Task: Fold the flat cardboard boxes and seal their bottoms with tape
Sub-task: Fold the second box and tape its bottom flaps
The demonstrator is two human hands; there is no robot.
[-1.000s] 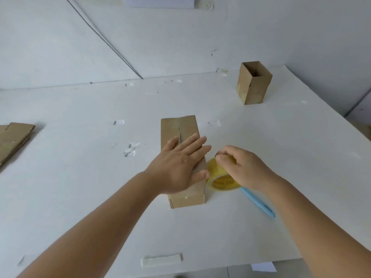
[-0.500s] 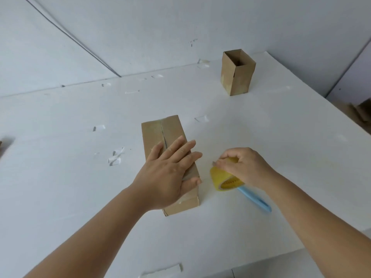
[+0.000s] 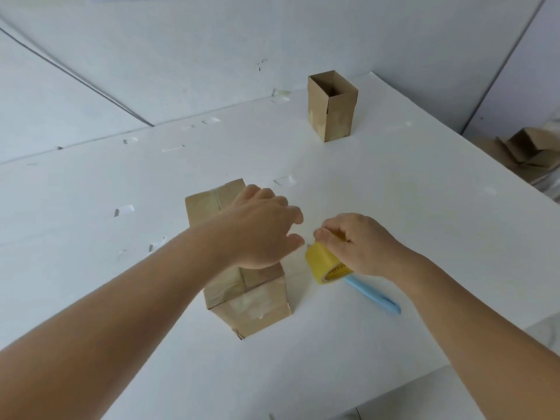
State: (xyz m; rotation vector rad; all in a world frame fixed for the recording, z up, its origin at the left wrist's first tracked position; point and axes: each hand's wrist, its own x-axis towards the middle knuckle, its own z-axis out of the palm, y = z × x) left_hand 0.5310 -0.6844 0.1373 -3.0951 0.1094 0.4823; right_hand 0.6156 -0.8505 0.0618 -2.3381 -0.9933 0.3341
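A folded brown cardboard box [image 3: 248, 301] lies on its side in the middle of the white table [image 3: 394, 207], with clear tape over its near end. My left hand [image 3: 263, 228] hovers over the box's top, fingers curled and apart, holding nothing. My right hand [image 3: 360, 244] grips a yellow roll of tape [image 3: 325, 266] just right of the box, the thumb and fingers at the tape's end. The middle of the box is hidden under my left hand.
A second brown box [image 3: 331, 112] stands upright and open at the table's far right. A light blue cutter [image 3: 374, 297] lies by the tape roll. Scraps of tape [image 3: 283, 180] dot the table. More cardboard [image 3: 527, 150] is piled off the right edge.
My left hand has lifted from lying flat on the box and curled its fingers toward the tape roll. The view has swung to the right, showing the cardboard pile.
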